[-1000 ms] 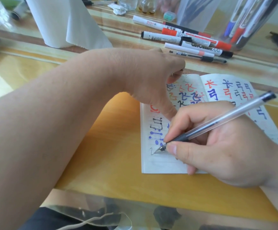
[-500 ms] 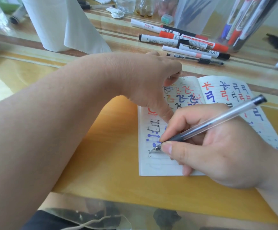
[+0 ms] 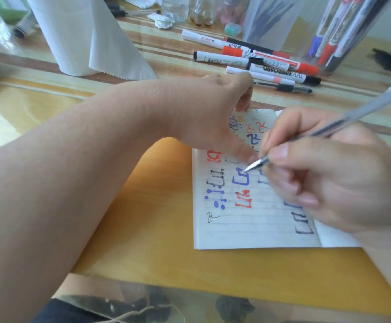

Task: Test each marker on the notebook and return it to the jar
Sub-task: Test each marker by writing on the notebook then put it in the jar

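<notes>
**Pen Poised Over a Page of Test Marks**

A person's right hand (image 3: 329,180) holds a clear-barrelled ballpoint pen with a dark grip sleeve (image 3: 350,116), pinched just behind the metal tip between the thumb and the curled fingers. The pen's long axis slants from lower left to upper right. Its tip points down and left at the open, white, lined notebook (image 3: 248,227), close to a blue character, though motion blur hides whether it touches the paper. Its back end rises towards the far right edge of the view.

The left hand (image 3: 210,113) reaches across from the left. Its grip is closed, with the fingers curled onto the far edge of the notebook and its outer edge lying on the page. Red, blue and black scribbles cover both pages.

The notebook lies flat on the yellow wooden tabletop (image 3: 143,229). Behind it a cluster of white-bodied loose markers (image 3: 255,59) lies on its side, and at far right a tall clear plastic jar (image 3: 343,36) holds more markers. A white paper towel roll (image 3: 78,36) stands at far left.
</notes>
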